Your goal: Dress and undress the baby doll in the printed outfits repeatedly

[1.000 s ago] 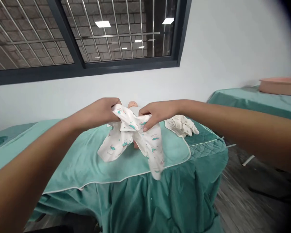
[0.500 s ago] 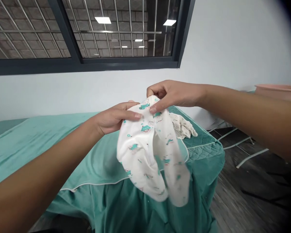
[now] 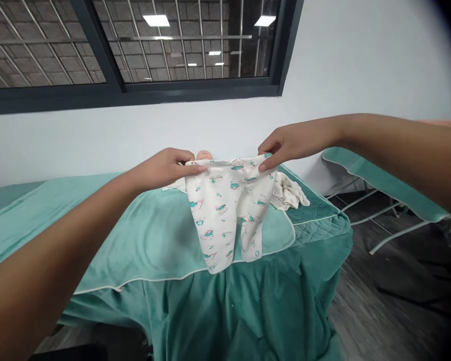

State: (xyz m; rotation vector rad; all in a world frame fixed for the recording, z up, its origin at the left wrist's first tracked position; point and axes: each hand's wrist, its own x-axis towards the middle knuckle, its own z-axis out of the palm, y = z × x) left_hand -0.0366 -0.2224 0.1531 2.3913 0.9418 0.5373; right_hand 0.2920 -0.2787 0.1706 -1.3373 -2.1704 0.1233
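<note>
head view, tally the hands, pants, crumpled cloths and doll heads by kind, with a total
Left hand and right hand: 2
Pants: 1 pair
Crumpled cloth: 1
Doll head: 1, partly hidden
Total: 5

Seemingly an infant-care practice room, with a doll (image 3: 204, 155), small printed trousers (image 3: 218, 210) and 2 green-covered tables (image 3: 244, 306).
</note>
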